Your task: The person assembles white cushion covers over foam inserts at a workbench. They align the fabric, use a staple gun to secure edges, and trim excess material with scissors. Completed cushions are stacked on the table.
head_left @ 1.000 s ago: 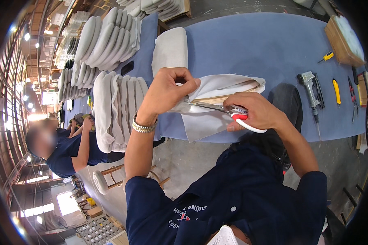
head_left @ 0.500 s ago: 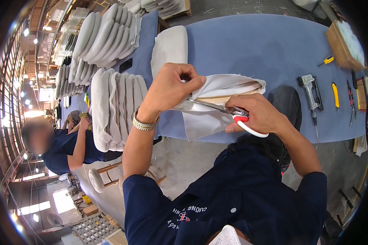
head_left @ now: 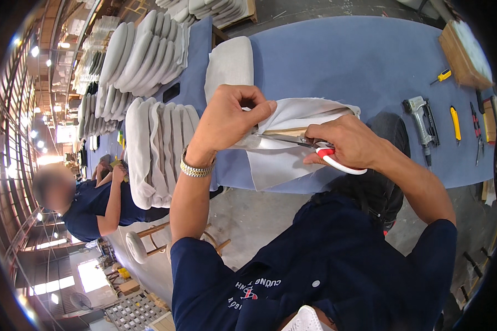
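Observation:
My right hand [head_left: 350, 142] grips a pair of scissors [head_left: 342, 164] with red and white handles. Their blades point left along the edge of a light grey fabric cover [head_left: 281, 168]. That cover lies partly folded back around a pad, where a strip of wood-coloured board [head_left: 290, 132] shows. My left hand [head_left: 237, 113] pinches the cover's edge near the blade tips, thumb against curled fingers. A metal watch [head_left: 196, 166] circles my left wrist. Just behind this hand lies a finished-looking grey cushion [head_left: 230, 63].
A row of grey cushions [head_left: 160, 149] stands left of my arm, with taller stacks [head_left: 149, 52] beyond. On the blue table [head_left: 337, 60] to the right lie a staple gun [head_left: 422, 127], a yellow cutter [head_left: 455, 124], a screwdriver [head_left: 443, 75] and a box [head_left: 464, 55]. A co-worker [head_left: 94, 207] sits at far left.
My right hand and the scissors have risen slightly and shifted a little to the right. My left hand keeps its pinch on the fabric in nearly the same place.

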The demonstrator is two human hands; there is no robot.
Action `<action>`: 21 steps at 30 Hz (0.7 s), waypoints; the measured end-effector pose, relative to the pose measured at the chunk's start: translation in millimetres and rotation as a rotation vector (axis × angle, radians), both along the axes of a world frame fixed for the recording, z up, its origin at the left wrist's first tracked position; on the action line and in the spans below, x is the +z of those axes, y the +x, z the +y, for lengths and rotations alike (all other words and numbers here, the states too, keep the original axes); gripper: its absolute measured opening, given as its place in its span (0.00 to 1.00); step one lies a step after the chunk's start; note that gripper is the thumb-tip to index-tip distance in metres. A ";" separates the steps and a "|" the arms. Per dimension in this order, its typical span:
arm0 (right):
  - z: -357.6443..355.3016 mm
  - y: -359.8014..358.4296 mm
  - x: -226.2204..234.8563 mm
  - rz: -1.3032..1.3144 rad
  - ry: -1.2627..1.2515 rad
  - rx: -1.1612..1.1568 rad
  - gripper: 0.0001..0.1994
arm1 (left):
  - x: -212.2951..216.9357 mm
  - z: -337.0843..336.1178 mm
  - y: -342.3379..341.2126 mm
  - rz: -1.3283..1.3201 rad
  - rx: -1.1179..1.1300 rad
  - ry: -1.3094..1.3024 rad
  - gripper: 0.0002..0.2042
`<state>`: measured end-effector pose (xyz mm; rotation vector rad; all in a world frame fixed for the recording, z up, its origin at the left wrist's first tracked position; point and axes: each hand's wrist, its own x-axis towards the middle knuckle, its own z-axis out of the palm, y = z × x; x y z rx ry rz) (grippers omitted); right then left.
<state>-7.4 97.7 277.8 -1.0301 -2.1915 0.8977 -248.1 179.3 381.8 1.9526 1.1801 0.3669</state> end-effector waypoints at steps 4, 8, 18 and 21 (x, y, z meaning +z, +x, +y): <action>1.1 -0.4 -13.8 0.045 -0.016 -0.007 0.27 | 1.6 6.5 -5.0 -0.027 0.083 -0.068 0.12; -0.7 3.8 -5.6 0.032 -0.073 -0.029 0.28 | 0.2 11.6 -9.3 -0.014 0.131 -0.072 0.12; -1.3 -6.3 2.7 0.037 -0.083 -0.040 0.31 | -2.8 14.3 -9.4 -0.062 0.123 -0.108 0.12; -2.1 -5.3 7.0 0.013 -0.101 -0.040 0.31 | -1.4 13.3 -8.5 -0.058 0.129 -0.109 0.12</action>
